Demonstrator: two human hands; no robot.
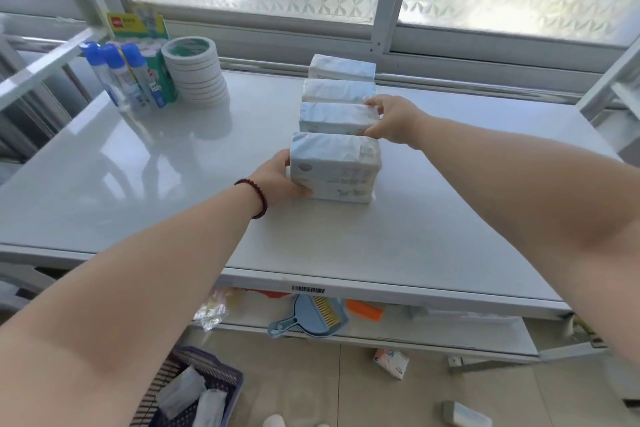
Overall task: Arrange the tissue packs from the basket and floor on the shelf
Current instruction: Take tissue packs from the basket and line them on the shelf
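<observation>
Several pale blue-white tissue packs stand in a row front to back on the white shelf (138, 163). My left hand (280, 180) grips the left end of the nearest tissue pack (334, 166). My right hand (391, 118) holds the right end of the second tissue pack (334, 116). Behind these stand a third pack (337, 91) and a fourth pack (341, 68). A dark purple basket (194, 388) on the floor at the lower left holds more packs. Two packs lie on the floor, one white and orange (391, 362), one grey-blue (465, 414).
Blue-capped bottles (117, 76), a green box and a stack of tape rolls (195, 71) stand at the shelf's back left. A lower shelf holds a blue dustpan with brush (308, 317), an orange item and plastic bags. Frosted windows stand behind.
</observation>
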